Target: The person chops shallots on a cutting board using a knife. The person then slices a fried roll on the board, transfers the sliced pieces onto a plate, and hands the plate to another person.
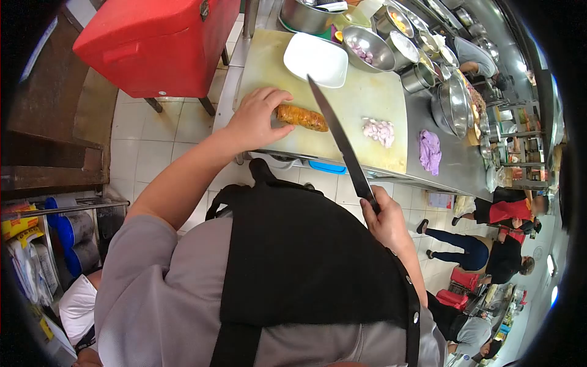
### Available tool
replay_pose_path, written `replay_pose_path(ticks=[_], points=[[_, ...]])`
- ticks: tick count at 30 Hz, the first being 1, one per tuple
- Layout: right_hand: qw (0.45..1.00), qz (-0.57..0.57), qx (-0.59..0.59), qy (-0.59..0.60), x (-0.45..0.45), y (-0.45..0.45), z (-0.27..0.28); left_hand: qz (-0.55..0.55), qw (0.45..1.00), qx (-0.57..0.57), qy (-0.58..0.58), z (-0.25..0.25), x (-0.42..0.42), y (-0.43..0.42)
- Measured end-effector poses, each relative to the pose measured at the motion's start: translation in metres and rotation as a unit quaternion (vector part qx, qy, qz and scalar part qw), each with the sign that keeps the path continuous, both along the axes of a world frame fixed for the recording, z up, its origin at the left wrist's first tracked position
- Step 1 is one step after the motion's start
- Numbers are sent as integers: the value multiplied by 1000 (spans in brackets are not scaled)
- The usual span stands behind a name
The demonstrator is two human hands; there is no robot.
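On the pale cutting board (257, 70) lies a browned, log-shaped roll of food (304, 118). My left hand (260, 116) is at its left end, thumb and fingers curved around it. My right hand (386, 221) grips the dark handle of a long kitchen knife (334, 125). The blade points up and away from me, just right of the roll and apart from it. Beyond the roll, a white rectangular dish (313, 60) sits at the board's far side. A small heap of chopped pale purple pieces (379, 131), perhaps shallots, lies to the right.
A steel bowl (369, 48) with purple pieces stands at the board's far right, near more pots and bowls. A purple cloth (430, 152) lies on the steel counter (455, 165). A red cooler box (159, 46) stands at left. Several people are around, some at right.
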State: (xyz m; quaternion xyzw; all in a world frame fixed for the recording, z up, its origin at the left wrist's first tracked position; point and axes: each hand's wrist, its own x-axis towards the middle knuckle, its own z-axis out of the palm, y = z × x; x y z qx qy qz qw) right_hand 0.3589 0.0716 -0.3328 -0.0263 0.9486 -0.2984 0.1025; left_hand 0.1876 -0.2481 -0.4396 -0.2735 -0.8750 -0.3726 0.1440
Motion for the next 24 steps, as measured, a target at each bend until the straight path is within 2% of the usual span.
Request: replay_pose_path(ticks=[4, 7, 10, 12, 15, 17, 18, 21, 24], points=[[998, 44, 55, -3, -10, -9, 5, 11, 999, 39, -8, -5, 3, 0], [999, 18, 13, -42, -12, -12, 5, 26, 997, 61, 24, -6, 5, 2], [974, -57, -160, -152, -14, -12, 3, 63, 990, 87, 96, 0, 12, 5], [947, -68, -268, -163, -16, -16, 3, 19, 980, 188, -59, 10, 22, 14], [940, -48, -305, -143, -22, -21, 0, -39, 915, 289, -279, 34, 31, 26], [942, -33, -305, -132, -25, -25, 1, -55, 851, 328, -406, 41, 31, 32], [943, -26, -305, -129, -25, -27, 1, -70, 844, 338, -411, 45, 31, 36], [945, -26, -301, -126, -26, -31, 1, -61, 868, 281, -405, 39, 35, 45], [949, -35, -292, -112, -25, -25, -3, -182, 906, 100, -369, 0, 48, 38]])
